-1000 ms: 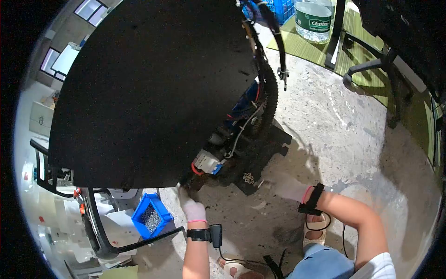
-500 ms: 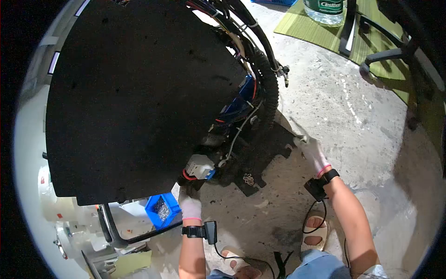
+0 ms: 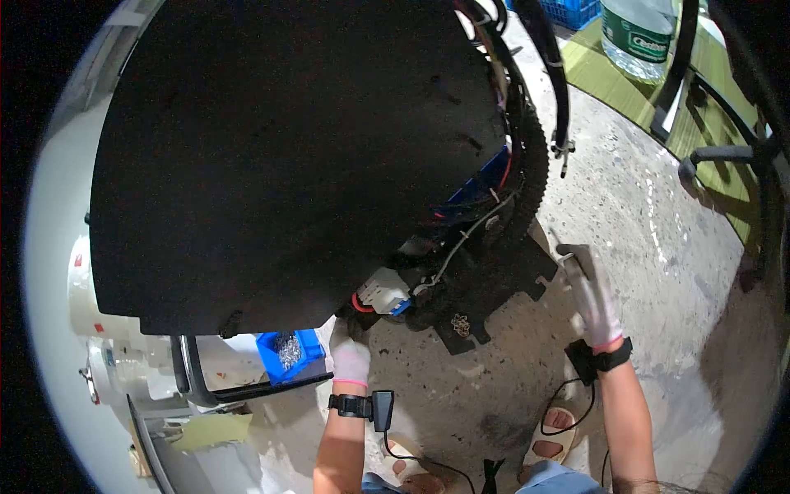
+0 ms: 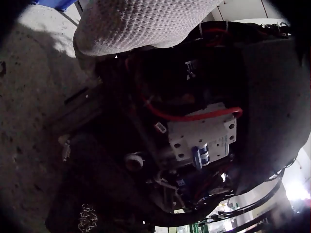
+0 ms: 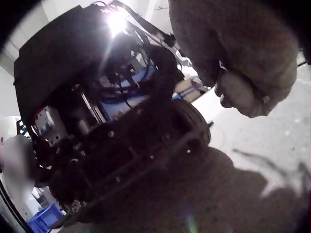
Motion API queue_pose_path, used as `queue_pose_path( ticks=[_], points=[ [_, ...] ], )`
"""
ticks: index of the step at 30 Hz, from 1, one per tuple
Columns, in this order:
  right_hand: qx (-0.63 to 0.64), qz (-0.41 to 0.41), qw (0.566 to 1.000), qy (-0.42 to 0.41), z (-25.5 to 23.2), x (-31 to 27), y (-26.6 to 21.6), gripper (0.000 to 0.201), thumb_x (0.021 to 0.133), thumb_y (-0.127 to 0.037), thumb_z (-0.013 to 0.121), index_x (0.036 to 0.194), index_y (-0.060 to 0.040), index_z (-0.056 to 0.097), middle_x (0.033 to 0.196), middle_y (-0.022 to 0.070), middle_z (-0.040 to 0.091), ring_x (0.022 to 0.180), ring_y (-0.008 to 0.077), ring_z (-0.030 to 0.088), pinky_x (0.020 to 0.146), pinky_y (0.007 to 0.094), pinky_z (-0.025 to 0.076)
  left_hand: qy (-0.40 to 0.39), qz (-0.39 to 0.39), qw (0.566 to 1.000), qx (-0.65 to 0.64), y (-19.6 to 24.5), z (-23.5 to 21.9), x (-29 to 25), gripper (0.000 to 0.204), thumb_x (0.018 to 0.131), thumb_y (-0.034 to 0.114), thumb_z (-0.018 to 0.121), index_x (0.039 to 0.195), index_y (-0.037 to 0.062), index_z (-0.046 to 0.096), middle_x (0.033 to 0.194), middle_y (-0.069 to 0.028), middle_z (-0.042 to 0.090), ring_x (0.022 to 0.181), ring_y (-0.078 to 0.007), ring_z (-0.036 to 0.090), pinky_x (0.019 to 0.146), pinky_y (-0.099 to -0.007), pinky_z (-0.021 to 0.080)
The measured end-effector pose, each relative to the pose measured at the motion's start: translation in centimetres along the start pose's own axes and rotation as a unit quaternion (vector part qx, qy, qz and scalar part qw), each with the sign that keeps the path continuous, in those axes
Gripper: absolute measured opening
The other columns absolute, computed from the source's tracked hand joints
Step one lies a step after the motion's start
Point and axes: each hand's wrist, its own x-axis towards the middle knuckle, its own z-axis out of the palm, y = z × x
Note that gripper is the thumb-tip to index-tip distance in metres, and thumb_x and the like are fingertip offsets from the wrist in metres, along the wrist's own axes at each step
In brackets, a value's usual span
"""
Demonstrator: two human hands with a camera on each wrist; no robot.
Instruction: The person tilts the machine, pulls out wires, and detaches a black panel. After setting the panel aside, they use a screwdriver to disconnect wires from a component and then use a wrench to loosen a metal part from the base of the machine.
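A large machine fills the middle, its broad black panel [image 3: 288, 165] on top. My left hand [image 3: 350, 358], in a pale knit glove, reaches under the panel's near edge, beside a white circuit breaker [image 3: 383, 291] with a blue switch and red wire; its fingertips are hidden. The breaker [image 4: 204, 133] shows below the left hand [image 4: 141, 24] in the left wrist view. My gloved right hand [image 3: 591, 300] is over the floor, right of a notched black base plate [image 3: 514, 280]. In the right wrist view its fingers [image 5: 243, 92] bend inward; I cannot tell whether they hold anything small.
A small gold-coloured heap [image 3: 460, 324] lies on the base plate. Black hoses [image 3: 555, 90] hang along the machine's right side. A blue bin [image 3: 288, 354] of small metal parts stands at the left. A large water bottle [image 3: 635, 41] and chair base [image 3: 724, 156] are at the right.
My right hand has moved from the base plate's front corner to its right side, away from me. My left hand remains under the panel edge near the breaker. The head view has shifted.
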Motion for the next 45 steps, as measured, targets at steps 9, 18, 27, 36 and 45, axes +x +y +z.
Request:
queue_pose_path(
  ticks=[9,18,27,36,45],
  points=[
    [-0.047,-0.209,0.95,-0.226,4.8,1.8,-11.7,0.023,0.079,-0.017,0.052,0.098,-0.006,0.057,0.094,0.0135,0.056,0.083,0.027,0.056,0.068,0.0322,0.045,0.015,-0.02,0.999,-0.036,-0.1,-0.5,0.3,0.028,0.088,0.019,0.037,0.108,0.0039,0.049,0.107,-0.0094,0.053,0.097,-0.0218,0.051,0.085,-0.0318,0.042],
    [-0.237,-0.334,0.891,-0.197,11.4,2.5,-7.6,0.022,0.081,-0.023,0.046,0.09,-0.006,0.057,0.078,0.0152,0.059,0.074,0.0325,0.056,0.067,0.0395,0.045,0.134,0.098,0.982,0.084,1.0,2.4,0.2,0.036,0.086,0.021,0.033,0.117,0.0065,0.045,0.12,-0.0095,0.046,0.11,-0.0269,0.043,0.091,-0.0377,0.036],
    [-0.324,-0.248,0.882,-0.235,14.4,1.7,-10.9,0.016,0.071,-0.015,0.05,0.076,-0.0039,0.06,0.075,0.0177,0.059,0.076,0.034,0.057,0.066,0.0418,0.046,0.011,0.132,0.991,0.029,-0.2,0.9,2.6,0.039,0.086,0.022,0.033,0.121,0.0055,0.039,0.124,-0.0082,0.04,0.112,-0.0248,0.039,0.096,-0.0359,0.03],
    [-0.298,-0.175,0.917,-0.199,16.4,1.8,-9.4,0.017,0.068,-0.013,0.048,0.074,-0.0024,0.06,0.079,0.019,0.059,0.079,0.0349,0.056,0.07,0.0416,0.045,-0.051,0.186,0.966,0.174,0.2,0.6,3.4,0.044,0.085,0.02,0.035,0.126,0.0071,0.03,0.125,-0.0077,0.041,0.113,-0.0267,0.04,0.095,-0.0393,0.033],
    [-0.372,-0.29,0.856,-0.212,14.8,1.8,-9.9,0.016,0.07,-0.013,0.048,0.076,-0.0084,0.063,0.074,0.0155,0.059,0.072,0.032,0.057,0.064,0.0397,0.046,-0.033,0.094,0.993,-0.059,1.0,1.9,2.0,0.04,0.086,0.022,0.032,0.125,0.0108,0.034,0.125,-0.0093,0.039,0.113,-0.0268,0.038,0.096,-0.0395,0.029]
  ],
)
